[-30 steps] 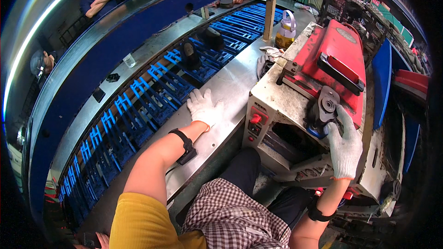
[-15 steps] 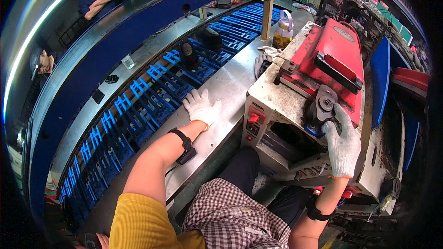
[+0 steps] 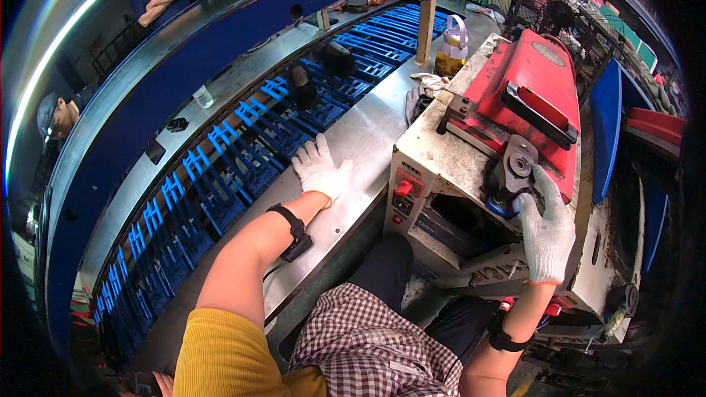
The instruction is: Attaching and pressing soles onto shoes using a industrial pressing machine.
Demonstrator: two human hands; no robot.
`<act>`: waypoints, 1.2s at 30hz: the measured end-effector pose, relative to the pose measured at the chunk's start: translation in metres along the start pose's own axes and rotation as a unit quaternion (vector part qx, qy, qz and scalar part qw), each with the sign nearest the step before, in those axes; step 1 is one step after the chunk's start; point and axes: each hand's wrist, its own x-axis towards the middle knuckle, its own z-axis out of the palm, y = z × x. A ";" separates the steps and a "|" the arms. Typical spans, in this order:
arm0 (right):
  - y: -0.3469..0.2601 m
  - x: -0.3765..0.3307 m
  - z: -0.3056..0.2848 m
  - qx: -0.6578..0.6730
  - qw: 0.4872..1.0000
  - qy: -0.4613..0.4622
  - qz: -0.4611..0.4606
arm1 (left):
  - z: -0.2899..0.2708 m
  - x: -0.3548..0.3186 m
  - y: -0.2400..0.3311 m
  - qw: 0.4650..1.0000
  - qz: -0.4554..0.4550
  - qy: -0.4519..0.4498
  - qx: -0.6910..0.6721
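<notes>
My left hand [image 3: 321, 169], in a white knit glove, lies flat on the steel ledge [image 3: 360, 143] beside the conveyor, fingers spread, holding nothing. On the right, my right hand [image 3: 548, 231], gloved too, has its thumb and fingers curled against a dark grey rounded part [image 3: 519, 165] with a ring-shaped centre. Below that part shows a bit of blue [image 3: 501, 209]. It sits at the front of a machine with a red cover [image 3: 526, 73] and a dirty pale body [image 3: 434, 132]. My fingertips are partly hidden behind the part.
A conveyor of blue rods [image 3: 220, 140] runs along the left, carrying dark shoe-like pieces [image 3: 302, 82]. Gloves [image 3: 419, 99] and a lidded jug [image 3: 451, 51] lie near the machine. A clear cup [image 3: 204, 97] stands across the conveyor. Other people are beyond a blue beam [image 3: 176, 51].
Both my hands stay where they were. In the background at the left, the person in a cap has lowered their head and the standing person has shifted slightly.
</notes>
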 end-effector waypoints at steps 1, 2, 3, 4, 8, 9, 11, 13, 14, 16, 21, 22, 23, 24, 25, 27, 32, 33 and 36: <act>0.000 0.000 0.000 0.004 1.000 -0.002 0.011 | 0.001 0.000 0.000 1.000 0.000 0.000 0.000; 0.000 0.000 -0.001 0.008 1.000 -0.003 0.021 | 0.002 0.000 0.000 1.000 0.000 0.006 0.000; 0.001 0.000 0.000 0.009 1.000 -0.004 0.021 | 0.003 0.000 -0.001 1.000 0.000 0.013 0.002; 0.002 0.000 0.001 0.004 1.000 -0.004 0.013 | 0.004 -0.001 -0.002 1.000 -0.002 0.013 0.003; 0.004 -0.001 0.001 -0.012 1.000 -0.001 0.006 | 0.004 -0.002 -0.002 1.000 0.004 0.021 0.010; 0.004 -0.001 0.000 -0.012 1.000 0.000 0.006 | 0.003 -0.003 -0.001 1.000 0.008 0.019 0.008; 0.006 -0.002 -0.001 -0.007 1.000 0.002 -0.003 | 0.006 -0.003 -0.001 0.999 0.010 0.030 0.009; 0.005 -0.002 -0.002 0.007 1.000 -0.002 0.014 | 0.005 -0.003 0.000 0.999 0.014 0.041 0.011; 0.004 -0.002 -0.002 0.021 0.999 -0.007 0.031 | 0.005 -0.002 0.000 0.999 0.014 0.045 0.012; -0.001 -0.002 0.002 0.014 1.000 -0.011 0.018 | 0.008 -0.003 -0.008 0.999 0.008 0.046 0.013; 0.003 0.000 0.004 -0.001 1.000 -0.013 0.016 | -0.015 0.002 0.006 0.998 -0.005 -0.053 -0.016; 0.005 0.000 0.007 -0.011 1.000 -0.002 -0.018 | -0.010 0.002 0.000 0.999 -0.020 -0.050 -0.008; 0.002 0.000 0.006 -0.017 1.000 -0.018 -0.006 | 0.001 0.002 -0.009 0.999 -0.009 -0.026 -0.031; -0.002 0.003 0.003 -0.027 0.999 -0.032 0.005 | 0.009 0.007 -0.020 0.998 0.005 0.000 -0.058; 0.000 0.005 0.002 -0.015 0.999 -0.043 0.020 | 0.007 0.017 -0.031 0.985 -0.011 -0.045 -0.164; 0.000 0.007 0.000 -0.024 0.998 -0.060 0.023 | 0.000 0.033 -0.062 0.954 -0.119 0.047 -0.273; 0.008 0.004 0.004 0.030 0.996 -0.077 0.030 | -0.072 0.048 -0.197 0.791 -0.432 0.346 -0.261; 0.008 0.003 0.004 0.033 0.996 -0.082 0.028 | -0.081 0.046 -0.233 0.761 -0.507 0.333 -0.230; 0.011 0.004 0.010 0.038 0.995 -0.087 0.033 | -0.083 0.050 -0.339 0.591 -0.589 0.391 -0.389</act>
